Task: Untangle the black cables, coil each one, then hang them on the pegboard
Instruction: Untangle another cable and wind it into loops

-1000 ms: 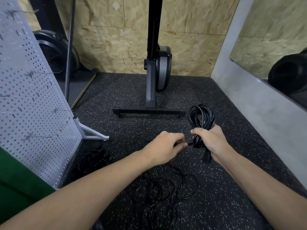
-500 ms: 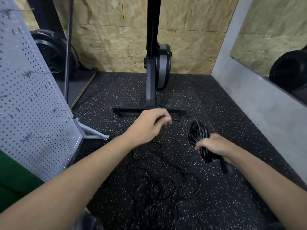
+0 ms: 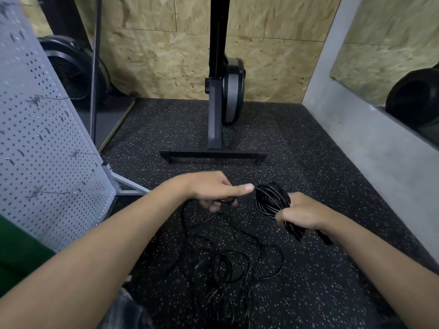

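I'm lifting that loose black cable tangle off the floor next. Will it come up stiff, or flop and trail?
Probably floppy: the loose tangle lies in thin, slack loops, and a strand droops from the left hand. Likely light: the right hand grips a whole coil. Crossing loops may snag.

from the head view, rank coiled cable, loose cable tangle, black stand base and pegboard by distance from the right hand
1. coiled cable, gripped in the right hand
2. loose cable tangle, floor below-left
3. black stand base, ahead
4. pegboard, far left
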`<state>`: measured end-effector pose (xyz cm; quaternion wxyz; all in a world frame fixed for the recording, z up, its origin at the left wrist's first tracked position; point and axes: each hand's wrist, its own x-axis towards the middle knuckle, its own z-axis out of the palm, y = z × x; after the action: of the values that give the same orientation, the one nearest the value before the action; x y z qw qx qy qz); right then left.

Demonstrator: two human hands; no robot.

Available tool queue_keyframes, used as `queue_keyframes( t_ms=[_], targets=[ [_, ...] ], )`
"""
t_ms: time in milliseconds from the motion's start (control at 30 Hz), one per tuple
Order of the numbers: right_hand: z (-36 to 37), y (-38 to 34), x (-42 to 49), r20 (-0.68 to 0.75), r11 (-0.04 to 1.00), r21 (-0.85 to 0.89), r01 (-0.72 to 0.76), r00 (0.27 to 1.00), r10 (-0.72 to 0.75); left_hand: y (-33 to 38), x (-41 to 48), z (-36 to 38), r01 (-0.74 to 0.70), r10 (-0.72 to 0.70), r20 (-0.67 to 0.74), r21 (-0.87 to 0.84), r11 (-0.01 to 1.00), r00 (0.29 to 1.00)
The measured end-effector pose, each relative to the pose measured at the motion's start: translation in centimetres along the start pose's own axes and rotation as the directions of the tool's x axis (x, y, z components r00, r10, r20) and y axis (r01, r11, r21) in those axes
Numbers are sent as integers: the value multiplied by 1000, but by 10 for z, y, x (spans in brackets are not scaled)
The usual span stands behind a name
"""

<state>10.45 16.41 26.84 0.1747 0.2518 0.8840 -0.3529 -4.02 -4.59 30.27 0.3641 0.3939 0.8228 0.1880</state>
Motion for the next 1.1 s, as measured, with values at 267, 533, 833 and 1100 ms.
queue_keyframes(
  t_ms=[267, 533, 833, 1100],
  targets=[
    [1, 0, 3, -30, 998, -68, -10, 1000, 8, -6, 0, 0, -310, 294, -215, -47, 949, 931],
    [26, -31, -32, 317, 906, -312, 285, 931, -184, 9, 26, 8, -420, 456, -481, 187, 888, 749],
    [0, -25, -51, -97, 827, -183, 532, 827, -553, -34, 50, 28, -416, 344, -346, -158, 895, 873],
    [-8, -22, -30, -490, 939, -120, 322, 803, -338, 8, 43, 70, -274, 215, -466, -62, 960, 858]
  ],
)
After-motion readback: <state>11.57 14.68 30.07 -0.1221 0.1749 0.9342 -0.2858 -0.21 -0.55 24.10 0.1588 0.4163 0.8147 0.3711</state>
